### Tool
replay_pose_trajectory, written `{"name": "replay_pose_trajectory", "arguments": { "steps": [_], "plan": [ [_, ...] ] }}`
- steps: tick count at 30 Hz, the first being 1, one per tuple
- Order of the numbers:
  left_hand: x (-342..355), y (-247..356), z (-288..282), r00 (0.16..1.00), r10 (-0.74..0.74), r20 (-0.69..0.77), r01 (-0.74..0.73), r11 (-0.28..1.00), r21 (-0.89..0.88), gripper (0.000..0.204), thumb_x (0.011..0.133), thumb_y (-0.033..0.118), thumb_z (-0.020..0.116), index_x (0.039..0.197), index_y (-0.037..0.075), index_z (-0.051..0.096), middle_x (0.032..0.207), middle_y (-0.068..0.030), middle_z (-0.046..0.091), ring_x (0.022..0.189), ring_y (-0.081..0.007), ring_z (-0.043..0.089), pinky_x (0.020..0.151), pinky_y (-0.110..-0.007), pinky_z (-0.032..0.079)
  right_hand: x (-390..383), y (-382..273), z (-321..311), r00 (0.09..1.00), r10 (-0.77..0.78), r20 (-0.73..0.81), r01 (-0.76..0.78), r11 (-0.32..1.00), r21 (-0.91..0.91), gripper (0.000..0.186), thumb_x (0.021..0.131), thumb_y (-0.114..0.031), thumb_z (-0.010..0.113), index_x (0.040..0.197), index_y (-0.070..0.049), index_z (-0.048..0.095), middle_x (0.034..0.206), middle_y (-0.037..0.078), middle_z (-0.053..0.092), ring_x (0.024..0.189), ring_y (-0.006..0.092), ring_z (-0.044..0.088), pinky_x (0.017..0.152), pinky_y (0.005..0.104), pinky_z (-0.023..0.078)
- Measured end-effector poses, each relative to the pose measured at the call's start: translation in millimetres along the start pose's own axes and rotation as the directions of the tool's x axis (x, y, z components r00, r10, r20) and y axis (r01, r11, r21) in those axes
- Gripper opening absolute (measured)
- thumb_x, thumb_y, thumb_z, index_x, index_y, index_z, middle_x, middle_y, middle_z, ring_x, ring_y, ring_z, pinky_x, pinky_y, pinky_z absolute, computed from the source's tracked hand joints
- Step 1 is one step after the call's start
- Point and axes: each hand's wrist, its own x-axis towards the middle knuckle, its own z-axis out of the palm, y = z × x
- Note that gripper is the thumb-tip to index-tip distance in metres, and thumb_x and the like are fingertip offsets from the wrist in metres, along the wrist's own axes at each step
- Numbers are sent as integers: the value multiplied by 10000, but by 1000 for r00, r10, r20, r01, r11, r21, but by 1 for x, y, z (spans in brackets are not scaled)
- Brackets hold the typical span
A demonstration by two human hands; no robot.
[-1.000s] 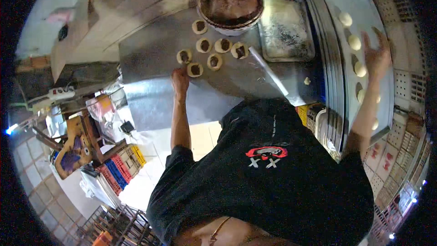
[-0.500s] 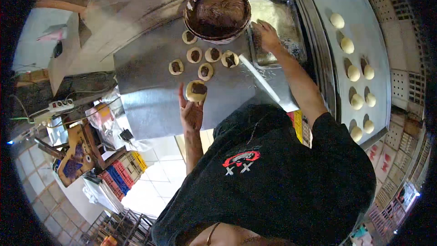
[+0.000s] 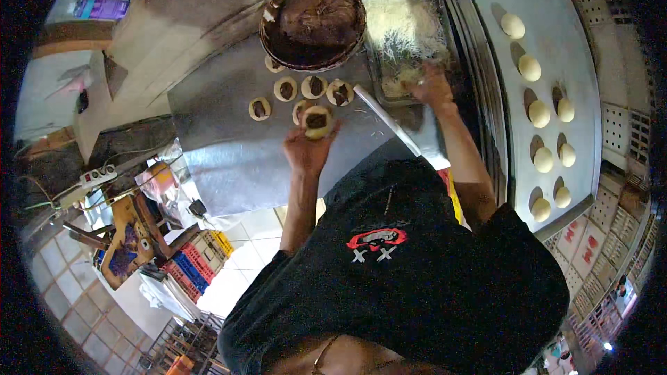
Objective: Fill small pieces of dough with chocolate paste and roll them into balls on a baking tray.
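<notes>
My left hand (image 3: 306, 149) holds a flattened round of pale dough (image 3: 317, 130) with a dab of dark brown filling (image 3: 316, 121) in its middle. My right hand (image 3: 434, 87) is at the near right part of a metal tray (image 3: 379, 62) of pale shreds like grated cheese (image 3: 399, 24); its fingers are blurred against the shreds. Several filled dough rounds (image 3: 314, 87) lie on the metal worktop beyond my left hand, one partly hidden behind the held piece. Behind them stands a wide bowl (image 3: 313, 24) of dark brown paste.
A white flat-sided bar (image 3: 387, 119) lies slanted on the worktop (image 3: 229, 167), near the tray. To the right, a long metal sheet (image 3: 517, 97) carries several plain dough balls (image 3: 529, 67). Stacked coloured crates (image 3: 194, 267) and a power strip (image 3: 97, 176) are at the left.
My left hand has shifted right and slightly up with the dough round. My right hand has come from the tray's left side to its near right part. The whole view has shifted a little.
</notes>
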Motion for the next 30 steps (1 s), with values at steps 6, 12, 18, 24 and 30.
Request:
{"name": "replay_pose_trajectory", "arguments": {
  "steps": [6, 12, 18, 24, 30],
  "plan": [
    [69, -57, -4, 996, -3, 90, -61, 711, 701, 387, 804, 134, 494, 1160, -16, 504, 1207, -169, 550, 1169, -341, 506, 1057, -493, 377, -2, -33, 53, 949, -178, -260, 171, 984, -50, 317, 811, -261, 611, 972, 12, 606, 995, 223, 619, 929, 371, 599, 797, 463, 483],
    [115, -94, -2, 971, -239, -5, 214, 858, 467, 340, 946, 237, 465, 1158, -19, 538, 1187, -150, 576, 1122, -284, 558, 997, -427, 441, 1, -8, 34, 920, -253, -300, 344, 887, 307, 259, 753, -142, 706, 932, 33, 636, 801, 211, 632, 778, 381, 617, 681, 464, 480],
    [142, -123, 4, 977, -212, -16, 133, 552, 823, 355, 979, 291, 432, 1144, 4, 560, 1044, -103, 626, 928, -234, 621, 812, -394, 509, -4, -12, -25, 991, 16, -135, 76, 759, 646, 394, 738, -210, 764, 1060, 3, 680, 956, 216, 684, 926, 244, 667, 782, 337, 520],
    [153, -143, 28, 990, -135, 42, -14, 202, 979, 286, 965, 220, 485, 1140, 10, 568, 975, -70, 630, 849, -179, 604, 725, -341, 502, -9, -53, -4, 831, -185, -525, 418, 830, 369, 437, 819, -92, 586, 1254, -62, 556, 1137, 196, 622, 1016, 367, 613, 898, 415, 472],
    [142, -140, 52, 983, -102, 152, -151, 16, 988, 306, 935, 187, 573, 1184, 12, 549, 959, -55, 642, 795, -161, 607, 696, -311, 498, -7, -43, -26, 860, -89, -502, 328, 851, 411, 414, 776, 49, 638, 1176, -54, 618, 969, 141, 681, 888, 224, 653, 848, 308, 488]
  ]
}}
